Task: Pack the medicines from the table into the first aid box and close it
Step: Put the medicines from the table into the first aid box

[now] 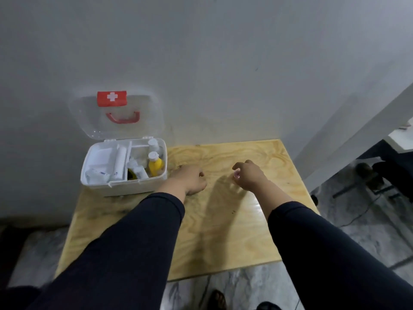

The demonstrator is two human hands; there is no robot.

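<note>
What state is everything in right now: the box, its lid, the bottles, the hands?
First aid box: open, packed with supplies.
Lid: raised, leaning back toward the wall.
Yellow bottle: upright in the box, capped.
White bottle: upright behind it, capped.
Bandage roll: lying in the middle compartment.
Left hand: curled, beside the box; contents hidden.
Right hand: curled; a small pinkish thing shows at the fingers.
Table: no loose medicines visible.

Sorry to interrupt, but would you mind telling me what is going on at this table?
A person is packing a first aid box at the table's left rear corner. Its clear lid stands open against the wall, and a yellow bottle, a white bottle and white packets already lie inside. The left hand rests curled just right of the box; the right hand hovers nearby, perhaps pinching something tiny. No medicines show loose on the table.
</note>
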